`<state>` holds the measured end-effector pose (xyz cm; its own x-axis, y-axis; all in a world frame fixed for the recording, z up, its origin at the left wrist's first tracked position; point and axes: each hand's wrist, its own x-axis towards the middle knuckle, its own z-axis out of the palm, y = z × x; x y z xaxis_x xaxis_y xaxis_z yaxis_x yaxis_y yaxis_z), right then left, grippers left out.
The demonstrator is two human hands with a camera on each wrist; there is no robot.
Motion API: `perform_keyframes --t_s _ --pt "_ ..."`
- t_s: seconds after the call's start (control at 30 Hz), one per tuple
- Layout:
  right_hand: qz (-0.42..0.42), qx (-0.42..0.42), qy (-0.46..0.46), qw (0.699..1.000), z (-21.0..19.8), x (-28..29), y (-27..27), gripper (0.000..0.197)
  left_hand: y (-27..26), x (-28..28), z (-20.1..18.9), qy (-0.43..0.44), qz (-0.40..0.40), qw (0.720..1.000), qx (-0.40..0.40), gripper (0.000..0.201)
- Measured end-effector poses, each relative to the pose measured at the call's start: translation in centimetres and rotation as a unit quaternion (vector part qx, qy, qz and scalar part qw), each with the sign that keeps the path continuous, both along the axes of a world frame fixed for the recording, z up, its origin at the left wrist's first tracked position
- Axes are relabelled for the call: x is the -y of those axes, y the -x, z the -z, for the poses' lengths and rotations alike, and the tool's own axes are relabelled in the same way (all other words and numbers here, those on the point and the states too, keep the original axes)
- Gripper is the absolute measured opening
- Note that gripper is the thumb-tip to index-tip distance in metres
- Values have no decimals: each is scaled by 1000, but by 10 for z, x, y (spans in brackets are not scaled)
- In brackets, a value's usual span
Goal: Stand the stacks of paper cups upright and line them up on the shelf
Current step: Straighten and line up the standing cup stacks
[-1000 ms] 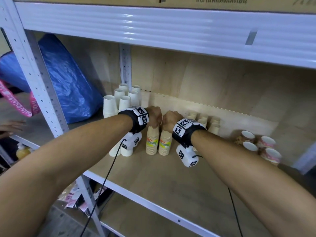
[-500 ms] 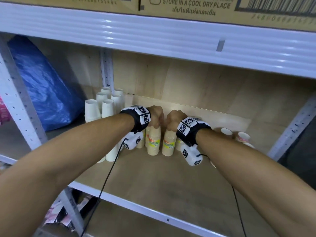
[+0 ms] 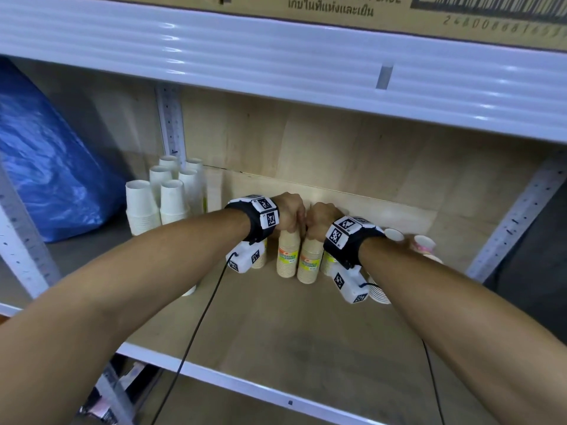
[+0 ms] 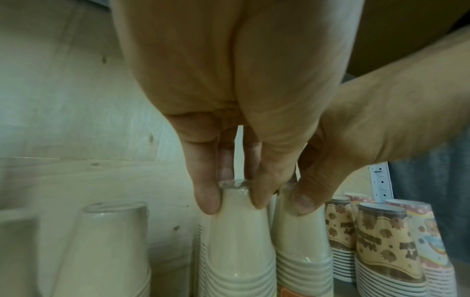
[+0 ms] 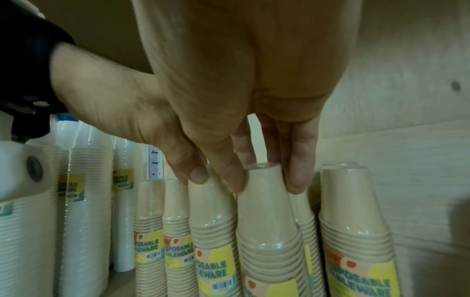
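Two upright tan paper cup stacks stand side by side mid-shelf. My left hand (image 3: 291, 214) pinches the top of the left tan stack (image 3: 287, 256), its fingertips (image 4: 207, 203) round the wrapped stack (image 4: 239, 251). Touching it, my right hand (image 3: 319, 220) grips the top of the right tan stack (image 3: 310, 263), also seen as the labelled stack (image 5: 269, 231) under its fingertips (image 5: 296, 180). More tan stacks (image 5: 175, 241) stand upright just behind and beside them.
White cup stacks (image 3: 144, 207) stand at the back left by the upright post. Patterned cup stacks (image 3: 425, 243) stand to the right behind my right wrist. A blue bag (image 3: 46, 179) fills the left bay. The upper shelf beam (image 3: 276, 56) hangs low overhead.
The head view has swung right and closer. Both hands keep their hold on the two tan stacks, which appear a little farther right of the white stacks.
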<state>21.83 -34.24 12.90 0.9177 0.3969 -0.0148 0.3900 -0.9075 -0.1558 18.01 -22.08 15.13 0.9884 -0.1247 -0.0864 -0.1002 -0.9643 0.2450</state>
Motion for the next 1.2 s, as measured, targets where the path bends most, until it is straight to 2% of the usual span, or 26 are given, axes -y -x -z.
perform_keyframes --t_s 0.37,0.73,1.0,1.2 --pt "-11 12 -7 1000 14 2 -15 22 -14 5 10 19 15 1000 -9 34" --pt "-4 -1 16 1000 11 3 -17 20 -19 4 9 9 12 1000 -12 37" --pt "14 23 -20 999 -7 0 -16 21 -18 -12 -7 2 -24 1000 19 39" --pt "-22 32 -57 998 -25 -21 -13 20 -9 -39 -24 -17 -63 997 39 37"
